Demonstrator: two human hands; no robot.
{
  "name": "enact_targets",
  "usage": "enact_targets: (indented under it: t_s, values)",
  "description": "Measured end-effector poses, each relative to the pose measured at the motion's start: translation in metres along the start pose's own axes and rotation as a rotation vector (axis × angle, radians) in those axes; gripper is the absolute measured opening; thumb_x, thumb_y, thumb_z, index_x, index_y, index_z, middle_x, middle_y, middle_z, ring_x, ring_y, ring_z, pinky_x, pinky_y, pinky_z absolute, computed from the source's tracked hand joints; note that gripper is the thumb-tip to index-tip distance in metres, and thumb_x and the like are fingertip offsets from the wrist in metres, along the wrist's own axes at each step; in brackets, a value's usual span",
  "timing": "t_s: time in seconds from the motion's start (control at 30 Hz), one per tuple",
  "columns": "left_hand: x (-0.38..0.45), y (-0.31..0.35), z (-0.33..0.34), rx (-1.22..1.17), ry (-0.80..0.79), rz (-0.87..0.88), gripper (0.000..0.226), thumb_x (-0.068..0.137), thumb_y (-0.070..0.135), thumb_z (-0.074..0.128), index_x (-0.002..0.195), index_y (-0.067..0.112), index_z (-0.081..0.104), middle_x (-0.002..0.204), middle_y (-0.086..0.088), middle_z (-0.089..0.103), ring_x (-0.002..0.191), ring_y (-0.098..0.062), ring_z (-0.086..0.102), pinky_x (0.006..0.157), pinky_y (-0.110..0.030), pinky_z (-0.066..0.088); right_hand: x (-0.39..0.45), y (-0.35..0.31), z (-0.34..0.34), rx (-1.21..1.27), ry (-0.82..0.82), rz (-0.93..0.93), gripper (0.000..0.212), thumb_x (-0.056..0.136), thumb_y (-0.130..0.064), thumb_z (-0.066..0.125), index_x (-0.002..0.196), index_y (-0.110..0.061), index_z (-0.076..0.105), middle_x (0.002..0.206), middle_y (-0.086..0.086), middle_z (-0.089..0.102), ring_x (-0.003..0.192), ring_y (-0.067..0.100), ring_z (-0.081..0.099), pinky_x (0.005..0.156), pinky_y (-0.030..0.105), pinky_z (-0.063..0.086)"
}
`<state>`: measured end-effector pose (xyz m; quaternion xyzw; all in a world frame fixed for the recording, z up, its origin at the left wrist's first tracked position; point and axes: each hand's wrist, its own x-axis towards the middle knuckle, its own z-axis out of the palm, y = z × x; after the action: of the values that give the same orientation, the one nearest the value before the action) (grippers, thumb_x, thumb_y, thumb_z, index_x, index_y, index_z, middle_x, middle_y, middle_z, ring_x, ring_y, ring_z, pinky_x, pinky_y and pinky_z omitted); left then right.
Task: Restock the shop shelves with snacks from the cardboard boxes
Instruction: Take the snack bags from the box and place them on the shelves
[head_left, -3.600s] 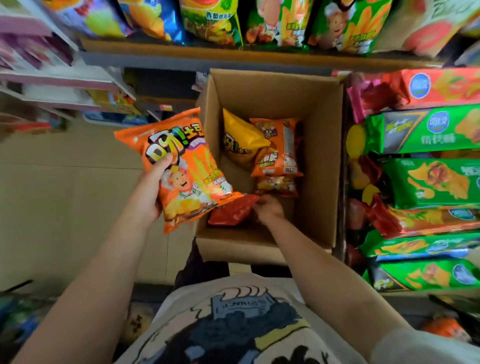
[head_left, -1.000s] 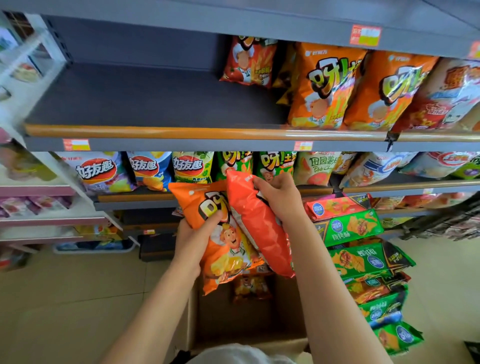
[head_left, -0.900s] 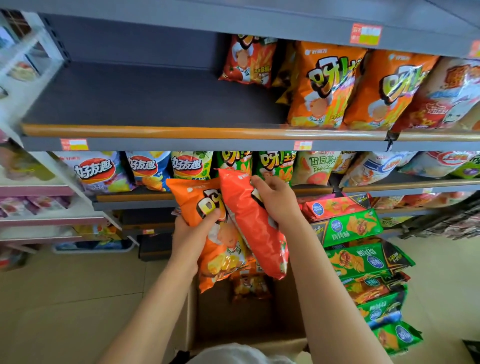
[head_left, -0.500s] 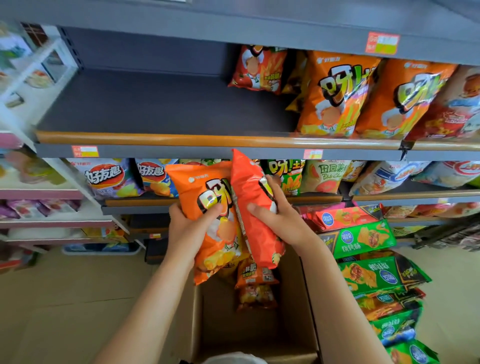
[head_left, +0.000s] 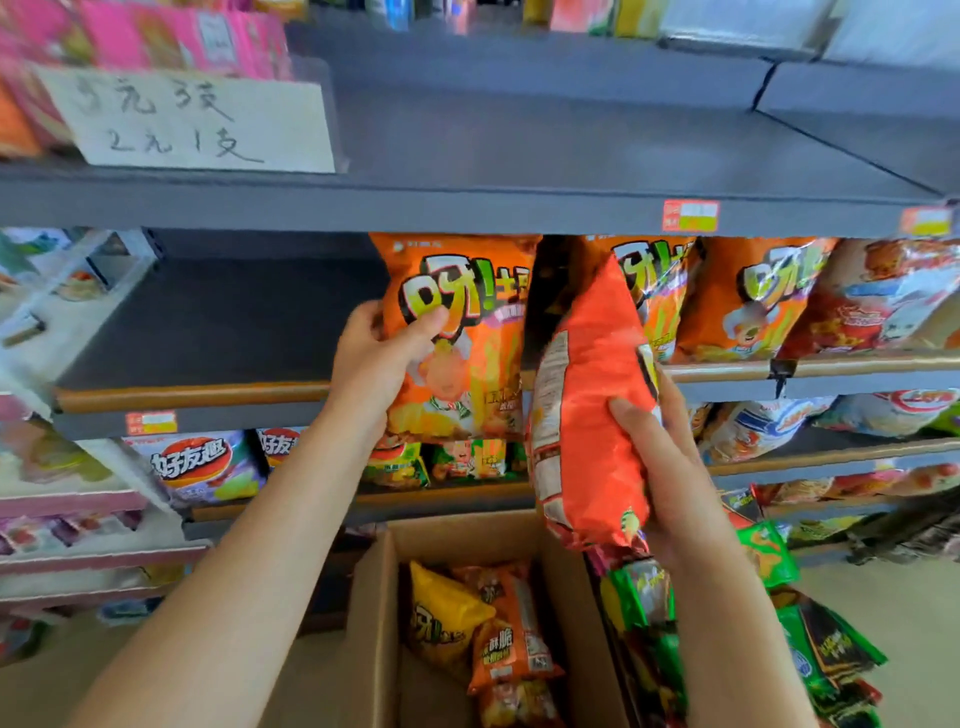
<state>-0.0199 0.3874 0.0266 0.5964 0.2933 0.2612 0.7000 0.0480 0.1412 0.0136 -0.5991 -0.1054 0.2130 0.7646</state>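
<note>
Before the grey shelf (head_left: 208, 332), both hands raised, each with one snack bag. Left hand (head_left: 374, 364) gripping an orange bag (head_left: 462, 338) by its left edge, thumb across the printed front, other fingers curled behind. Bag held upright, its top just under the shelf board above, its lower part hanging over the wooden front rail (head_left: 192, 397). Whether it already rests on the shelf, cannot tell. Right hand (head_left: 670, 467) holding a red bag (head_left: 587, 415) from the right side, fingers wrapped round the back, where small print shows. Red bag upright, a little tilted, its upper corner in front of more orange bags (head_left: 748, 296) standing in a row on the same shelf to the right. Left part of this shelf bare and dark. Below, between the two forearms, an open cardboard box (head_left: 374, 623) with a yellow bag (head_left: 441, 618) and some small orange bags (head_left: 509, 634) inside. Just right of the box, green packs (head_left: 810, 654) stacked on low shelves. Above left, a handwritten paper sign (head_left: 192, 119) on the upper shelf edge. Further left, pale shelves, blurred.
</note>
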Motion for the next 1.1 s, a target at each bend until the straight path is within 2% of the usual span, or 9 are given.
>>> enact_targets:
  t_s: [0.23, 0.33, 0.43, 0.57, 0.73, 0.87, 0.97, 1.03, 1.1]
  values:
    - [0.066, 0.001, 0.047, 0.043, -0.076, 0.095, 0.054, 0.075, 0.046, 0.081, 0.122, 0.028, 0.058, 0.113, 0.003, 0.072, 0.099, -0.017, 0.071, 0.080, -0.038, 0.060, 0.021, 0.011, 0.014, -0.276, 0.087, -0.195, 0.061, 0.086, -0.030, 0.077, 0.125, -0.065, 0.045, 0.118, -0.042, 0.057, 0.121, 0.003, 0.058, 0.104, 0.046, 0.049]
    - [0.085, -0.007, 0.053, 0.079, -0.077, 0.082, 0.046, 0.076, 0.055, 0.076, 0.116, 0.040, 0.059, 0.115, 0.008, 0.071, 0.105, -0.015, 0.069, 0.091, -0.045, 0.058, 0.028, 0.019, 0.015, -0.322, 0.103, -0.191, 0.068, 0.075, -0.050, 0.075, 0.131, -0.066, 0.040, 0.133, -0.027, 0.054, 0.127, 0.010, 0.055, 0.103, 0.049, 0.049]
    - [0.093, -0.003, 0.057, 0.088, -0.066, 0.114, 0.039, 0.090, 0.044, 0.069, 0.125, 0.037, 0.054, 0.113, 0.014, 0.068, 0.100, -0.004, 0.066, 0.085, -0.032, 0.057, 0.031, 0.025, 0.015, -0.383, 0.101, -0.167, 0.077, 0.070, -0.061, 0.075, 0.135, -0.067, 0.035, 0.137, -0.020, 0.052, 0.131, 0.019, 0.051, 0.102, 0.053, 0.048]
    - [0.096, -0.011, 0.064, 0.181, -0.072, 0.184, 0.041, 0.094, 0.031, 0.067, 0.132, 0.027, 0.052, 0.110, 0.012, 0.066, 0.101, -0.007, 0.066, 0.076, -0.022, 0.056, 0.032, 0.031, 0.015, -0.393, 0.095, -0.169, 0.075, 0.072, -0.055, 0.076, 0.136, -0.064, 0.036, 0.135, -0.020, 0.054, 0.126, 0.013, 0.056, 0.100, 0.050, 0.051]
    - [0.087, -0.017, 0.061, 0.285, -0.154, 0.074, 0.041, 0.095, 0.046, 0.061, 0.132, 0.030, 0.054, 0.101, 0.020, 0.064, 0.085, 0.007, 0.063, 0.061, -0.010, 0.047, 0.025, 0.031, 0.020, -0.399, 0.112, -0.206, 0.074, 0.075, -0.053, 0.073, 0.139, -0.060, 0.036, 0.133, -0.022, 0.055, 0.127, 0.010, 0.054, 0.102, 0.048, 0.049]
    - [0.081, -0.014, 0.050, 0.361, -0.205, 0.071, 0.056, 0.090, 0.058, 0.062, 0.139, 0.033, 0.049, 0.106, 0.019, 0.065, 0.089, 0.009, 0.064, 0.082, -0.021, 0.046, 0.021, 0.022, 0.028, -0.489, 0.134, -0.292, 0.075, 0.077, -0.055, 0.073, 0.141, -0.060, 0.035, 0.136, -0.021, 0.050, 0.131, 0.007, 0.048, 0.104, 0.047, 0.047]
    - [0.068, -0.019, 0.038, 0.336, -0.176, 0.060, 0.074, 0.088, 0.062, 0.062, 0.151, 0.033, 0.036, 0.131, 0.018, 0.048, 0.118, -0.004, 0.051, 0.096, -0.026, 0.042, 0.020, 0.010, 0.040, -0.613, 0.150, -0.395, 0.077, 0.084, -0.043, 0.074, 0.146, -0.056, 0.031, 0.124, -0.031, 0.038, 0.116, -0.011, 0.046, 0.096, 0.026, 0.045]
    - [0.057, -0.027, 0.029, 0.272, -0.117, 0.040, 0.059, 0.093, 0.056, 0.058, 0.144, 0.029, 0.046, 0.130, 0.014, 0.052, 0.121, -0.009, 0.053, 0.098, -0.029, 0.044, 0.025, 0.004, 0.052, -0.720, 0.148, -0.449, 0.077, 0.085, -0.043, 0.073, 0.148, -0.053, 0.029, 0.118, -0.026, 0.036, 0.112, -0.004, 0.047, 0.093, 0.026, 0.047]
    - [0.049, -0.037, 0.021, 0.227, -0.076, 0.028, 0.029, 0.097, 0.050, 0.054, 0.118, 0.032, 0.061, 0.118, 0.010, 0.062, 0.117, -0.013, 0.059, 0.099, -0.034, 0.048, 0.034, 0.001, 0.068, -0.826, 0.164, -0.537, 0.077, 0.085, -0.047, 0.071, 0.150, -0.046, 0.030, 0.119, -0.011, 0.039, 0.112, 0.014, 0.050, 0.094, 0.038, 0.051]
